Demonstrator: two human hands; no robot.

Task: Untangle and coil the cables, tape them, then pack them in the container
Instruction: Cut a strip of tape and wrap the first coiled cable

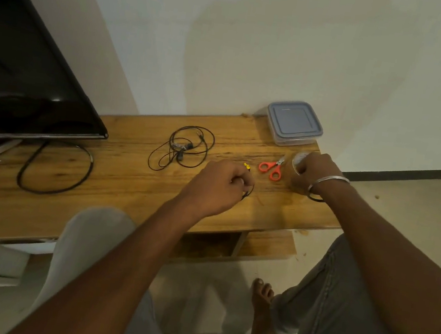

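Left hand (pixel 217 186) at centre of frame, fingers curled tight on thin black cable (pixel 252 190); loop shows right of knuckles. Right hand (pixel 314 171), right of centre, fingers wrapped round tape roll (pixel 299 161) on bench (pixel 125 181). Lidded container (pixel 294 123) above it.

wall (pixel 288 48): off-white, stained | floor (pixel 421 214): pale | wooden table (pixel 126 178): against wall | black television (pixel 18 73): left end

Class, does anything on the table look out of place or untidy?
The thin black cable lies mid-table in a loose tangle. The left hand grips a second cable, the right hand the tape roll. Nothing looks spilled or damaged.
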